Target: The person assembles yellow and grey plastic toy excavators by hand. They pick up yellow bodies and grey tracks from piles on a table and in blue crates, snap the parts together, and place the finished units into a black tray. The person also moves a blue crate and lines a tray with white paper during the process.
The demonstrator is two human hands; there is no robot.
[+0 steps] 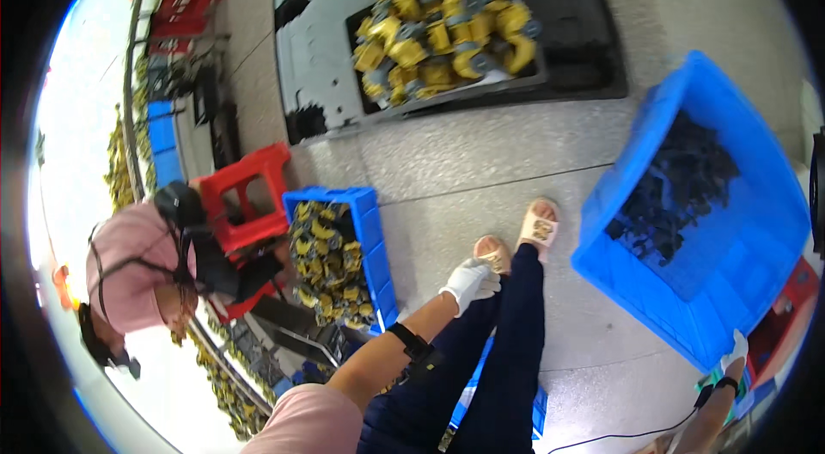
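Pink sleeve (311, 420), right hand (736, 352) at bin (718, 295)

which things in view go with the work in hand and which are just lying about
Apparently in use:
large blue bin, gloved right hand at its edge
dark pieces inside it

Seemingly just lying about:
black tray of yellow-and-grey parts
smaller blue crate of yellowish parts

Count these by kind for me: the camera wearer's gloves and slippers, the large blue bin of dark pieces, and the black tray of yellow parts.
White gloves: 2
Slippers: 2
Large blue bin: 1
Black tray: 1
Total: 6
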